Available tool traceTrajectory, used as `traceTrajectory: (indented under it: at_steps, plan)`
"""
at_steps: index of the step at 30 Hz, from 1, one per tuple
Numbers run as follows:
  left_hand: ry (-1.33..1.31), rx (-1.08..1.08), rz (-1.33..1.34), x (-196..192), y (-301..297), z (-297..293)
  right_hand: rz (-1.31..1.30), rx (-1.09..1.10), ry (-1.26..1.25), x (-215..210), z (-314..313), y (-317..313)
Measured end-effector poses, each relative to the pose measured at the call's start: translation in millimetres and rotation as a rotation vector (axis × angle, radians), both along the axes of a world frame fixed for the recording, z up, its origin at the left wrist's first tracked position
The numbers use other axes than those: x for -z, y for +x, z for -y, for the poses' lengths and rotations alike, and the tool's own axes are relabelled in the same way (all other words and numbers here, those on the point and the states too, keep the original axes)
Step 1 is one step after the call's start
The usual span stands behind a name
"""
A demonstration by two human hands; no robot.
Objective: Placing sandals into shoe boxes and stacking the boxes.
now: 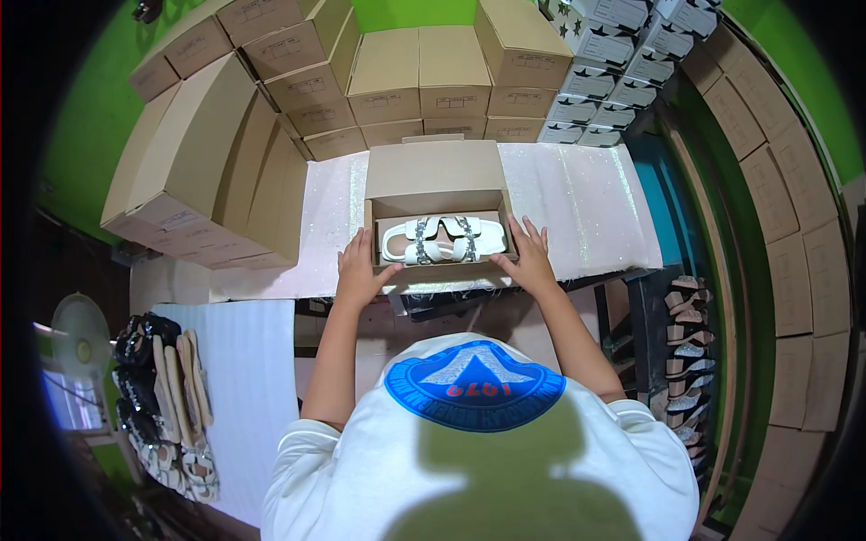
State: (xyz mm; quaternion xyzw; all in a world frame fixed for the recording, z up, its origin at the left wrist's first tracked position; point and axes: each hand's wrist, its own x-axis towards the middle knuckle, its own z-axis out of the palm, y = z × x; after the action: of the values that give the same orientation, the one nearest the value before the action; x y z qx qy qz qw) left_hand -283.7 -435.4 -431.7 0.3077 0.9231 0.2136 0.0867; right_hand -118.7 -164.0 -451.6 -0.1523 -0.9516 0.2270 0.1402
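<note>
An open brown cardboard shoe box (437,206) sits on a glittery white table top (577,198), its lid flipped back toward the far side. Inside lies a white sandal (442,239) with sparkly straps. My left hand (359,270) rests against the box's near left corner, fingers spread. My right hand (528,257) presses the near right corner the same way. Neither hand is closed around anything.
Stacks of closed brown boxes (225,144) rise at the left and back. White boxes with star prints (613,63) stand at the back right. Rows of sandals lie on a white sheet (167,406) at the lower left and on a rack (687,352) at the right. A fan (79,329) stands far left.
</note>
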Motion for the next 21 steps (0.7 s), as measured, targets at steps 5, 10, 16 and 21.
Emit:
traceTrajectory:
  at_steps: [5,10,16,21]
  plan:
    - [0.025,-0.117,0.025,15,-3,-6,-0.030,0.043,-0.074,9,7,-3]
    - [-0.116,-0.174,0.025,7,1,-14,0.001,0.101,-0.004,10,12,-7]
    - [-0.219,-0.214,0.069,0,1,-18,-0.003,0.148,-0.194,8,18,-12]
    - [-0.216,-0.241,0.120,-5,2,-19,0.013,0.165,-0.245,6,19,-13]
